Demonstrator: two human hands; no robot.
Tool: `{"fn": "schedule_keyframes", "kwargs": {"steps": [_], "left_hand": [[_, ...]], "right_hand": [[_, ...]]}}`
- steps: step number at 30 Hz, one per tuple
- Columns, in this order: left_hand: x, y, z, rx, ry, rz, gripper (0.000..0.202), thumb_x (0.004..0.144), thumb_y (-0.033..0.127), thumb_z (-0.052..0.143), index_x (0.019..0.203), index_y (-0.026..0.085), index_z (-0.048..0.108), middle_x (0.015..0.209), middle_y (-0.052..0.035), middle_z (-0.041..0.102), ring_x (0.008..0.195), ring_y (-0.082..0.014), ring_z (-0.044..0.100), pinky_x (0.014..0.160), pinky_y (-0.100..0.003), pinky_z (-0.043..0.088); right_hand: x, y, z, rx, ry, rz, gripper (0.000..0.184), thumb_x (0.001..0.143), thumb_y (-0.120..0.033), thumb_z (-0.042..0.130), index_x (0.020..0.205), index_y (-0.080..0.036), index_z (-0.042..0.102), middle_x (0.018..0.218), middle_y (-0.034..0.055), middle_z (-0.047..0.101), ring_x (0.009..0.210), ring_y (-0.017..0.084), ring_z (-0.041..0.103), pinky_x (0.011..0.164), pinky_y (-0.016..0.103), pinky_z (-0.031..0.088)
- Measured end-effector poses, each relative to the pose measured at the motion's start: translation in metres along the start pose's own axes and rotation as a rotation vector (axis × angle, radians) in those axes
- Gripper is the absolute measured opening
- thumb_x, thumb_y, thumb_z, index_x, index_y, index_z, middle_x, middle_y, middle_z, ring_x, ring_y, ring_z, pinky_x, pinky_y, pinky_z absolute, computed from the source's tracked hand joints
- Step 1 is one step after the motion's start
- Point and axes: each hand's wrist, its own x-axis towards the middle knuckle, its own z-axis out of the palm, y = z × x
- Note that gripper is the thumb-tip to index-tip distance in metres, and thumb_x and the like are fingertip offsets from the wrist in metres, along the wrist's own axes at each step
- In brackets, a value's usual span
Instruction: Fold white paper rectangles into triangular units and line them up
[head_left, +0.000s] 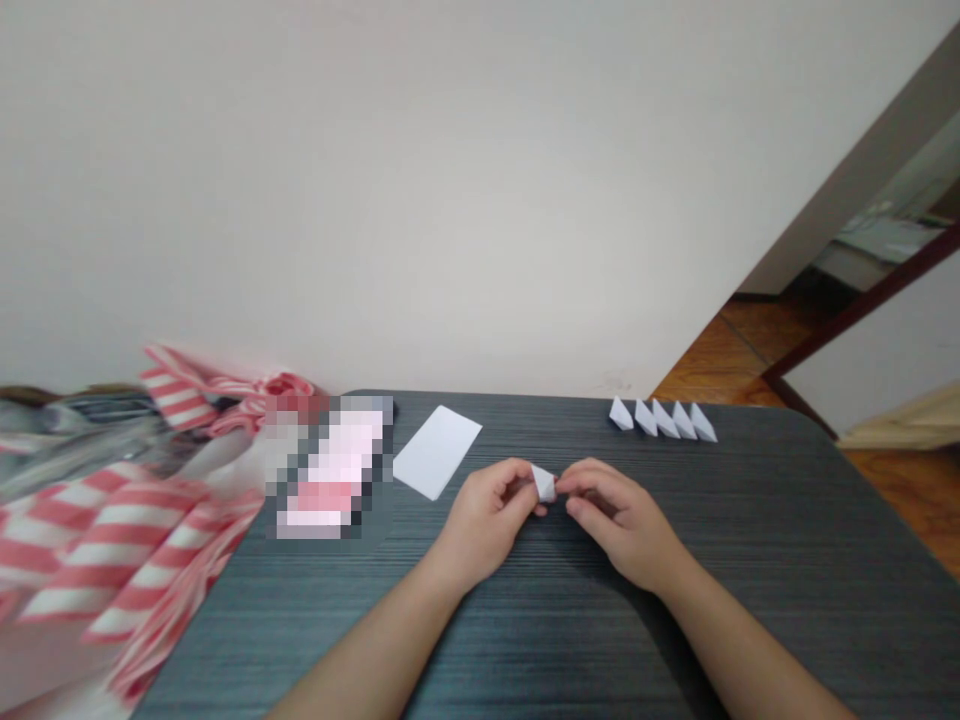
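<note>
A small folded white paper piece (544, 484) with pointed corners is pinched between the thumb and fingers of my left hand (491, 510), just above the dark table. My right hand (624, 520) is at its right side, fingers bent. The right index fingertip meets or nearly meets the paper's right edge, while the thumb stays apart below it. At the back right of the table, several similar folded paper pieces (664, 418) stand in a row. Left of my hands lies a flat white sheet or stack of paper (438, 452); I cannot tell which.
The dark wood-grain table (495, 640) meets a pale wall (480, 200) at the back. A pixelated pink and white item (334, 470) lies on its left side. Red-and-white striped cloth (127, 550) is heaped beyond the left edge. Wooden floor (705, 360) shows at the right.
</note>
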Motion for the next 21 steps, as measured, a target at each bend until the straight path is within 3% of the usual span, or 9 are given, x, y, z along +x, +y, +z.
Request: {"fn": "schedule_keyframes", "kwargs": {"steps": [11,21], "left_hand": [[0.0003,0.0021,-0.0002,0.186,0.031,0.040,0.016,0.089,0.023,0.054,0.092,0.020,0.070,0.081,-0.0029,0.070,0.075,-0.0167,0.064,0.070,-0.025,0.049],[0.0004,-0.0003,-0.0002,0.156,0.031,0.031,0.017,0.089,0.022,0.054,0.093,0.020,0.070,0.083,-0.0034,0.071,0.074,-0.0166,0.065,0.070,-0.025,0.049]], "right_hand": [[0.0022,-0.0010,-0.0001,0.072,-0.051,0.040,0.018,0.089,-0.014,0.056,0.101,-0.023,0.066,0.109,0.0075,0.061,0.105,0.022,0.059,0.088,0.035,0.049],[0.0009,-0.0014,0.0008,0.124,-0.082,0.060,0.021,0.090,-0.017,0.055,0.108,-0.023,0.064,0.114,0.0077,0.055,0.100,0.020,0.058,0.081,0.031,0.051]]}}
